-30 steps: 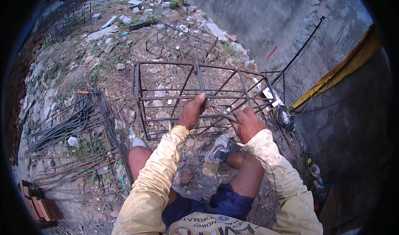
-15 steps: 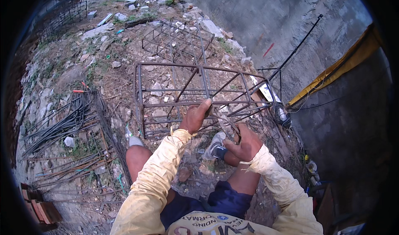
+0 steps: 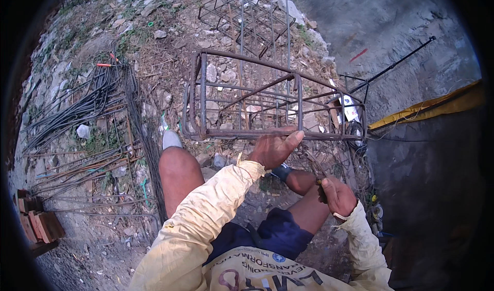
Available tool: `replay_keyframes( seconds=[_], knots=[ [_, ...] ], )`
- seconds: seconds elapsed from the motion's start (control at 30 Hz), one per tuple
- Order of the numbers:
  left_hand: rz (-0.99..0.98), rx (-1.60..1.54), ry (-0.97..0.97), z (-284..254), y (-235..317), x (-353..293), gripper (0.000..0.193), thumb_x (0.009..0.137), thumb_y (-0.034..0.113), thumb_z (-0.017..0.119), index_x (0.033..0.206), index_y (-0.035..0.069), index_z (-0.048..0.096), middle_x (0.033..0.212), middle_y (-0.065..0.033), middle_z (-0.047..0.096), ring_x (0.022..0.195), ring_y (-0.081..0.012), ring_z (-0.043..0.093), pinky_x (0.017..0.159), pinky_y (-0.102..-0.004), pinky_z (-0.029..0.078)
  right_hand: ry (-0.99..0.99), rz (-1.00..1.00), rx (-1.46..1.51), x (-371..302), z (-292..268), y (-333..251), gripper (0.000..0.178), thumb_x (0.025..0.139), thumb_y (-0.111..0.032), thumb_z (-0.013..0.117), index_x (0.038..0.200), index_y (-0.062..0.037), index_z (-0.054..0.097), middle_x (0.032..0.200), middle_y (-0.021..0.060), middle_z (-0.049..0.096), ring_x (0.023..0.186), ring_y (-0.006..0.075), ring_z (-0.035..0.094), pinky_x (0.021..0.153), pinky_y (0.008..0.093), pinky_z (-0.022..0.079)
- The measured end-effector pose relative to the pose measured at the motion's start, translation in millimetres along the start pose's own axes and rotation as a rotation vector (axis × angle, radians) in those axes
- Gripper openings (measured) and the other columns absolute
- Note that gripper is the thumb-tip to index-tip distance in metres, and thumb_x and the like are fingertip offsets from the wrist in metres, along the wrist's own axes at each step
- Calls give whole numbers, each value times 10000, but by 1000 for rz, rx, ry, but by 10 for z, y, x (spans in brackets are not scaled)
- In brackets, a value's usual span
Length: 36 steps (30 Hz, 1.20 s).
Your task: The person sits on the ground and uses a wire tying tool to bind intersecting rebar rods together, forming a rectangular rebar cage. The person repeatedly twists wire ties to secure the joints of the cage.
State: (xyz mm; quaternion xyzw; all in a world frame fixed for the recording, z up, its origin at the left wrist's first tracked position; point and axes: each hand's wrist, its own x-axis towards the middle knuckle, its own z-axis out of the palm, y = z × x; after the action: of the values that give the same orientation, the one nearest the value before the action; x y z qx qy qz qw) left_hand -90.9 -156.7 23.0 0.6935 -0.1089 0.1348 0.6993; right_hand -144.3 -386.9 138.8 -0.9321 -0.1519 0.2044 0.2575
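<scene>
My left hand (image 3: 276, 148) is closed around the near lower bar of a rusty rebar cage (image 3: 204, 98). Its thumb presses by the corner where an upright bar meets the long one. The cage is tilted up in front of me, boxy with bent rods across it. In my right hand (image 3: 338, 195), lower and to the right above my knee, is a pair of worn metal pliers (image 3: 316, 166). The jaws point up toward the cage but are apart from it; whether they are parted is too small to tell.
Another rebar cage (image 3: 247, 20) lies farther off on the rubble. Loose rods (image 3: 98, 105) are heaped at the left, with bricks (image 3: 41, 224) at lower left. A black pole (image 3: 396, 62) and yellow cloth (image 3: 427, 105) stand out against the grey wall at right.
My right hand and the pliers have drawn back from the cage, down and right. My left hand has moved slightly right on the bar, and the cage has turned and tipped.
</scene>
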Motion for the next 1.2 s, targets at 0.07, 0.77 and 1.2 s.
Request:
replay_keyframes(
  seconds=[0.07,0.77,1.2],
  knots=[
    [13,-85,-83,-13,42,-65,420,934,406,519,902,3,632,776,-202,606,734,-360,610,664,-429,445,151,53,-75,-167,98,-211,371,1033,-301,407,961,35,547,650,127,572,540,209,596,502,307,439],
    [184,-24,-201,81,-67,-402,463,935,438,450,841,20,627,695,-153,580,670,-384,572,629,-467,440,-128,210,450,-815,461,160,654,934,-450,565,1350,36,427,776,92,526,580,218,522,617,342,477],
    [-91,-52,-272,2,-147,-418,761,908,655,339,972,-49,622,701,-127,539,684,-242,491,646,-400,380,-331,333,612,-448,367,86,452,1024,-312,455,1281,57,507,931,97,650,842,147,631,740,288,516]
  ],
)
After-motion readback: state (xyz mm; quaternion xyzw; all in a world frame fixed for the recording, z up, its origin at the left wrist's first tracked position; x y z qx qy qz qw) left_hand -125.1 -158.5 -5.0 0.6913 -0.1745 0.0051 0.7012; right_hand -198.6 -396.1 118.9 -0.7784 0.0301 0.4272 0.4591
